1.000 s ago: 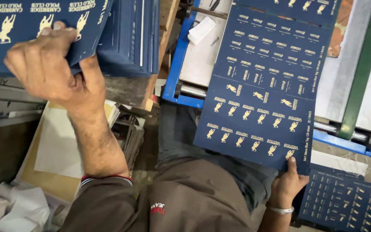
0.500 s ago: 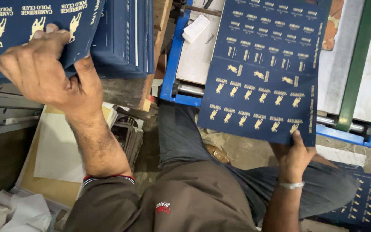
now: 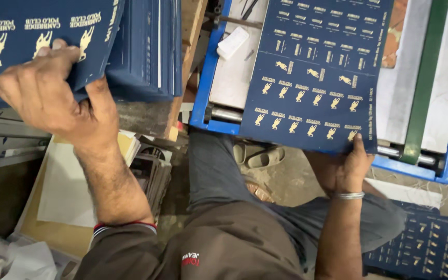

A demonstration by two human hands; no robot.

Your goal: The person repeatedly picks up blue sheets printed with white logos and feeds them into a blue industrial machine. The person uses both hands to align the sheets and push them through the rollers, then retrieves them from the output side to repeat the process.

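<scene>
My left hand (image 3: 53,101) grips the near edge of a dark blue sheet (image 3: 42,31) printed with gold horse-rider emblems, the top one of a thick stack of blue sheets (image 3: 146,52) at the upper left. My right hand (image 3: 348,166) holds the near right corner of another dark blue printed sheet (image 3: 312,72), which lies flat over the bed of a blue-framed machine (image 3: 206,93). A metal bangle sits on my right wrist.
A white block (image 3: 233,42) lies on the machine bed left of the sheet. A green belt (image 3: 426,78) runs along the right side. More printed blue sheets (image 3: 426,243) lie on the floor at the lower right. Sandals (image 3: 260,155), papers and cardboard (image 3: 63,192) lie below.
My right hand has pushed its blue sheet up and farther onto the machine bed. My left hand keeps its grip on the top sheet of the stack.
</scene>
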